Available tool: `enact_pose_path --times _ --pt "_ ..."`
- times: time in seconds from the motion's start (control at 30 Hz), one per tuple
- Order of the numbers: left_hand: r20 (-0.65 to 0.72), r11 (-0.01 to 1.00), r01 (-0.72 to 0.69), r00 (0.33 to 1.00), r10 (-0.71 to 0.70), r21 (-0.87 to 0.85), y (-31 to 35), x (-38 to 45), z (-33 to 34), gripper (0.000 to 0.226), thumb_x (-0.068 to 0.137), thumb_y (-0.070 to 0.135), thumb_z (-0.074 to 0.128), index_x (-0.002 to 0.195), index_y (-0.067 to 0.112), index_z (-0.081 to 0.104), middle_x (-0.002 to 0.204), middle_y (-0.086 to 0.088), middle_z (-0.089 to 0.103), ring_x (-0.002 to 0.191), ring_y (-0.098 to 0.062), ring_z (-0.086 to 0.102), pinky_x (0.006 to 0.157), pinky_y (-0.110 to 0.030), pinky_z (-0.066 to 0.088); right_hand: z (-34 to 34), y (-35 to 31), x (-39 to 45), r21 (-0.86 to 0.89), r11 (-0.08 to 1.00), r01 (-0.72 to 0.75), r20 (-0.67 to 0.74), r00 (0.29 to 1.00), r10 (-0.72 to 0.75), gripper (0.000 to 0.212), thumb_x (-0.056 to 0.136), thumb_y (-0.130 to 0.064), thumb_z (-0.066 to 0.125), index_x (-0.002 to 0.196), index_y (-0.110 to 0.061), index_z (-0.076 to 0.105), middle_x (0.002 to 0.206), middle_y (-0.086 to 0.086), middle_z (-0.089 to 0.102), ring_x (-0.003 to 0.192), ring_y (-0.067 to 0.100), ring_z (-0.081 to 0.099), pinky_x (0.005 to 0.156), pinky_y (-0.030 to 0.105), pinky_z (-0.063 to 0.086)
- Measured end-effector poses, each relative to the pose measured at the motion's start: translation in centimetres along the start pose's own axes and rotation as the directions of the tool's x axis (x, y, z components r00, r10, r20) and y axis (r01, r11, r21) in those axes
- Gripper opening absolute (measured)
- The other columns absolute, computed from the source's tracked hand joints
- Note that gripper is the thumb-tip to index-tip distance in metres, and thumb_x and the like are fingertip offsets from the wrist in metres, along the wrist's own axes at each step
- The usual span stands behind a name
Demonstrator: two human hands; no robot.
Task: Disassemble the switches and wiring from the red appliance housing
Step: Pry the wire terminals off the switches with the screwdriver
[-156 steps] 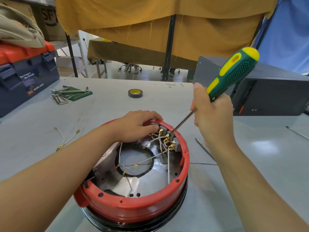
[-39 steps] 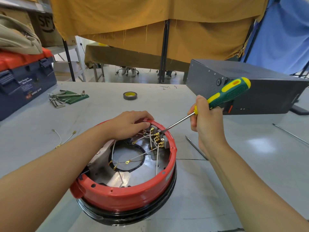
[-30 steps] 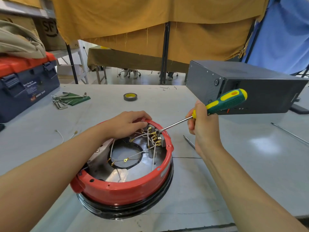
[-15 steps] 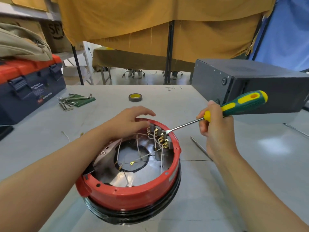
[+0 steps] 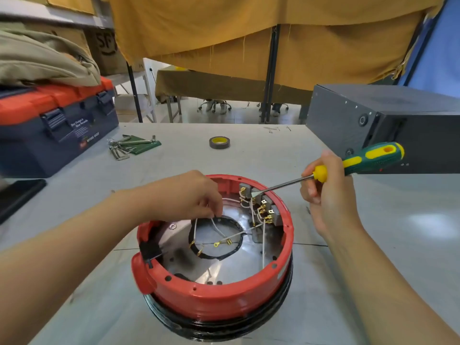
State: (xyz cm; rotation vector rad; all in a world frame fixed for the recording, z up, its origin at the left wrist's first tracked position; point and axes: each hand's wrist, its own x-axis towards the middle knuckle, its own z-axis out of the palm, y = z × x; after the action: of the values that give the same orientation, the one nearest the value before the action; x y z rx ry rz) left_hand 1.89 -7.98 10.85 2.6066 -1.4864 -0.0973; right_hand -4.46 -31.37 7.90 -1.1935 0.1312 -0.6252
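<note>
housing (image 5: 214,295) holding white wires (image 5: 219,227) and switches (image 5: 267,210)

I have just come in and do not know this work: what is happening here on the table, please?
A person is taking the wiring out of a round red housing that sits on the grey table. The right hand holds a green-and-yellow screwdriver, its flat tip at the row of switches inside the far rim. The left hand pinches a white wire inside the housing. The switches are still mounted, with wires attached.
</note>
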Motion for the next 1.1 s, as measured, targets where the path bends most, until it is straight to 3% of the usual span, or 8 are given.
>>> enact_pose_path --times 0.2,0.37,0.5,0.67,0.8,0.87,0.97,1.1 --pt "0.236 0.917 -0.099 0.972 0.005 0.386 1.0 1.5 1.3 0.023 0.090 0.032 0.055 0.110 0.035 0.065 0.105 0.008 0.063 0.102 -0.015 0.056 0.071 -0.029 0.043 -1.0 0.0 0.6 0.017 1.000 -0.001 -0.004 1.000 0.001 0.043 0.084 -0.035 0.047 0.044 -0.019 0.054 0.038 -0.001 0.031 0.035 0.010 0.023 0.039 0.020 0.020" --pt "0.219 0.814 -0.173 0.974 0.057 0.554 1.2 1.7 2.1 0.016 0.090 0.031 0.049 0.094 0.025 0.063 0.093 -0.003 0.066 0.087 -0.032 0.060 0.066 -0.035 0.045 -1.0 0.1 0.5 0.020 1.000 -0.014 0.003 1.000 0.014 0.041 0.081 -0.036 0.047 0.043 -0.020 0.054 0.037 -0.002 0.032 0.034 0.009 0.025 0.038 0.018 0.022" --pt "0.208 0.828 -0.162 0.976 0.057 0.536 1.1 1.7 2.0 0.018 0.092 0.032 0.047 0.098 0.027 0.063 0.097 0.000 0.065 0.090 -0.027 0.060 0.065 -0.032 0.043 -0.9 0.3 0.3 0.012 1.000 -0.023 0.009 1.000 0.023 0.046 0.088 -0.033 0.046 0.044 -0.020 0.054 0.037 -0.003 0.033 0.034 0.007 0.027 0.037 0.016 0.023" --pt "0.164 0.953 -0.057 0.986 0.008 0.298 0.7 1.0 0.3 0.013 0.089 0.037 0.058 0.096 0.031 0.067 0.090 0.011 0.060 0.084 -0.004 0.052 0.072 -0.029 0.046 -1.0 0.3 0.2 0.017 0.999 -0.034 0.011 0.999 0.034 0.052 0.096 -0.029 0.042 0.046 -0.020 0.054 0.036 -0.003 0.031 0.034 0.007 0.024 0.037 0.016 0.021" --pt "-0.069 0.996 0.062 0.995 -0.066 -0.061 0.6 -0.5 -1.0 0.006 0.082 0.030 0.071 0.083 0.024 0.072 0.081 0.011 0.060 0.074 -0.001 0.053 0.073 -0.024 0.044 -1.1 0.4 0.1 0.022 0.999 -0.039 0.018 0.999 0.038 0.051 0.094 -0.030 0.042 0.045 -0.020 0.055 0.037 -0.003 0.033 0.034 0.007 0.025 0.037 0.018 0.022" --pt "-0.209 0.955 0.132 0.959 -0.191 -0.265 0.4 -1.5 -1.3 0.004 0.080 0.025 0.074 0.080 0.022 0.071 0.079 0.007 0.068 0.073 -0.005 0.060 0.074 -0.022 0.047 -1.2 0.4 0.1 0.028 0.999 -0.041 0.022 0.999 0.040 0.051 0.094 -0.030 0.042 0.046 -0.020 0.055 0.038 -0.002 0.033 0.035 0.008 0.025 0.038 0.018 0.021" --pt "-0.289 0.767 0.151 0.867 -0.405 -0.623 0.2 -2.9 -1.6 0.001 0.082 0.015 0.071 0.081 0.016 0.072 0.075 -0.006 0.072 0.071 -0.018 0.066 0.074 -0.022 0.052 -1.3 0.5 0.1 0.036 0.998 -0.043 0.034 0.999 0.042 0.051 0.094 -0.030 0.042 0.047 -0.020 0.055 0.039 -0.001 0.034 0.036 0.009 0.025 0.038 0.019 0.021" --pt "-0.304 0.608 0.192 0.728 -0.615 -0.770 -0.9 -4.8 -1.5 0.012 0.081 0.011 0.071 0.091 0.016 0.066 0.072 -0.009 0.073 0.062 -0.014 0.063 0.061 -0.020 0.052 -1.1 0.6 0.0 0.025 0.998 -0.053 0.036 0.998 0.052 0.051 0.094 -0.028 0.042 0.046 -0.019 0.055 0.038 -0.002 0.034 0.035 0.009 0.025 0.037 0.019 0.021"
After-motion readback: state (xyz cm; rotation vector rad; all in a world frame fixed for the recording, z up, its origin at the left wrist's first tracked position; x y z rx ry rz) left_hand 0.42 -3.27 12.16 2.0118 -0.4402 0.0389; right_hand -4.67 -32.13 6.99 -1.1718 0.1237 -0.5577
